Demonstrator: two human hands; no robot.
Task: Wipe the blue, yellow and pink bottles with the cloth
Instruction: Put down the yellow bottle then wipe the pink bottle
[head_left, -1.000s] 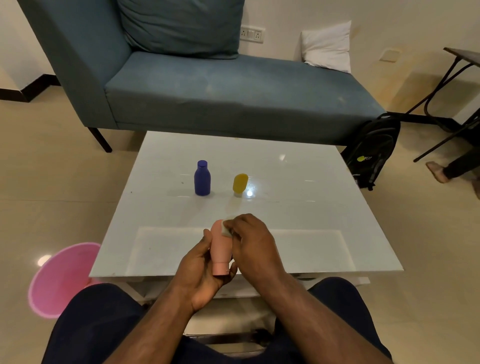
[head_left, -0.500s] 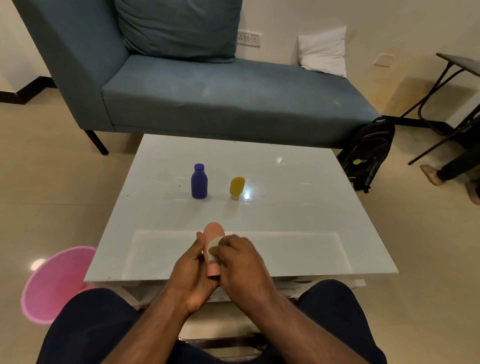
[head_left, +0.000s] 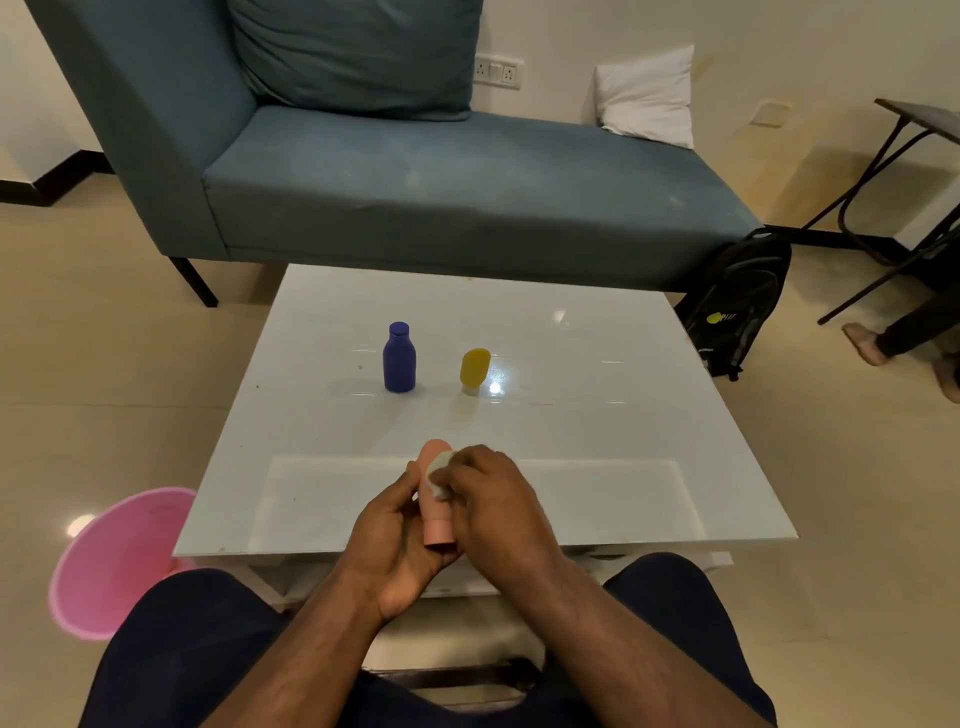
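My left hand (head_left: 396, 538) grips the pink bottle (head_left: 435, 525) from the left, holding it cap-down above the near edge of the white table (head_left: 597, 415). My right hand (head_left: 498, 504) presses a small pale cloth (head_left: 439, 470) against the bottle's upper part; most of the cloth is hidden under the fingers. The blue bottle (head_left: 399, 357) stands upright in the middle of the table. The yellow bottle (head_left: 474, 370) stands on its cap just right of it, leaning a little.
A blue-grey sofa (head_left: 441, 176) runs along the far side of the table. A pink bucket (head_left: 114, 561) sits on the floor at the left. A black backpack (head_left: 737, 301) leans by the sofa's right end. A person's feet (head_left: 872, 345) show at the right edge.
My right hand with the cloth slid down the pink bottle from its top, then back up towards the upper part. The blue and yellow bottles have stayed put.
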